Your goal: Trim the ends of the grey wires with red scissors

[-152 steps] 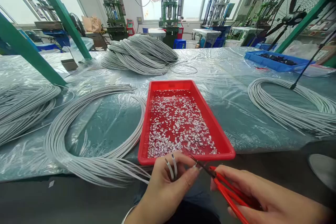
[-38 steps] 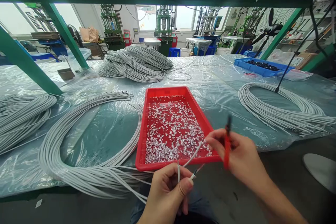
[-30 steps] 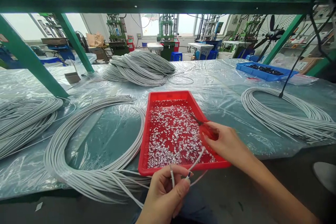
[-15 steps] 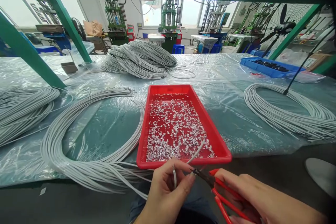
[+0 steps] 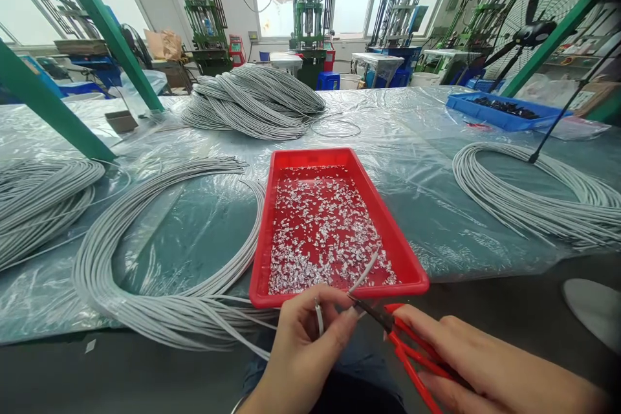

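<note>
My left hand (image 5: 313,339) is closed on a thin grey-white cable (image 5: 365,273), pinched between thumb and fingertips. A short cable end (image 5: 319,318) also pokes out within the curl of its fingers. My right hand (image 5: 451,349) grips scissors (image 5: 412,362) with red handles and dark, narrow blades. The blade tips lie at my left fingertips, against or close beside the cable; exactly what is between them is too small to tell. Just beyond both hands sits a red tray (image 5: 410,268), its floor strewn with small shiny silvery scraps (image 5: 315,226).
Coiled cables (image 5: 97,259) lie left of the tray, another coil (image 5: 533,197) to the right, and a large heap (image 5: 257,103) behind. A blue tray (image 5: 504,119) of black parts stands at back right. Green posts (image 5: 111,39) frame the plastic-covered table (image 5: 417,162).
The view has tilted slightly, so the table and tray sit a little higher. The scissors' tips have shifted slightly left at my left fingertips. Both hands keep their holds.
</note>
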`<state>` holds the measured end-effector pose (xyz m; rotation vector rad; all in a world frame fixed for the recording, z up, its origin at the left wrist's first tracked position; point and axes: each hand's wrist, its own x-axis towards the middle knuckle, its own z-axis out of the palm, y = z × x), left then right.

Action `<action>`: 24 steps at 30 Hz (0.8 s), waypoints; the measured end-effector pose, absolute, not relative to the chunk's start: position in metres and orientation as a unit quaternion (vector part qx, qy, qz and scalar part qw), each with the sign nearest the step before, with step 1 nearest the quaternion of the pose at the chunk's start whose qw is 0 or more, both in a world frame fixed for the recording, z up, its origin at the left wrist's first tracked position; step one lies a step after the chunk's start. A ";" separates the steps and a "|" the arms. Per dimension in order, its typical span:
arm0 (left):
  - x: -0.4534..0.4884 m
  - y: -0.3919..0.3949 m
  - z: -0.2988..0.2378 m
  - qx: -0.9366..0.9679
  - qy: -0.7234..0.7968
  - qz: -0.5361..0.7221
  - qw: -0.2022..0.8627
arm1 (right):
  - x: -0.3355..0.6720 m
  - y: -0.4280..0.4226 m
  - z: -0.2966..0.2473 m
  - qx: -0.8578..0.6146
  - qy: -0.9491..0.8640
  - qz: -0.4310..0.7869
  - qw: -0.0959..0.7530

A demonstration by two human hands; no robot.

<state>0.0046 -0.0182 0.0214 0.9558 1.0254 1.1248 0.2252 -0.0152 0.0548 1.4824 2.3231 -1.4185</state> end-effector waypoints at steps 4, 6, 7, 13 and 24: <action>0.007 -0.017 0.027 0.342 0.471 0.500 0.640 | 0.223 -0.008 0.057 0.468 0.754 -0.462 0.006; 0.008 -0.017 0.031 0.323 0.470 0.500 0.652 | 0.221 -0.006 0.059 0.459 0.753 -0.472 0.000; 0.008 -0.018 0.033 0.316 0.467 0.504 0.654 | 0.220 -0.005 0.060 0.456 0.752 -0.475 0.001; 0.009 -0.019 0.036 0.334 0.441 0.533 0.640 | 0.219 -0.008 0.062 0.479 0.761 -0.436 0.041; 0.007 -0.022 0.030 0.394 0.434 0.537 0.607 | 0.217 -0.018 0.073 0.495 0.764 -0.409 0.056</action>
